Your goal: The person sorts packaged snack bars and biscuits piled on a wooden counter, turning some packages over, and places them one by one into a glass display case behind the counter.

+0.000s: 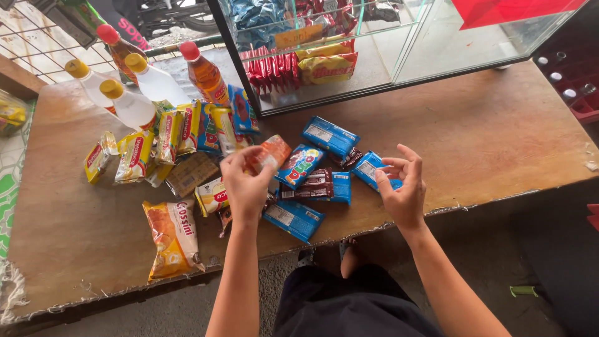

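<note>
My left hand [244,184] holds a small orange snack packet [269,153] lifted above the wooden table [486,134]. My right hand [402,187] hovers with fingers spread, its fingertips at a blue wafer packet [369,168] lying on the table. Between my hands lie more blue packets [329,136] [293,217], a colourful blue one [301,165] and a dark brown chocolate packet [317,181].
To the left lie several yellow snack packets [134,156] and an orange bread packet [171,237]. Bottles with yellow and red caps [131,103] stand at the back left. A glass display case [374,43] with snacks occupies the far middle. A red crate [574,75] is at right.
</note>
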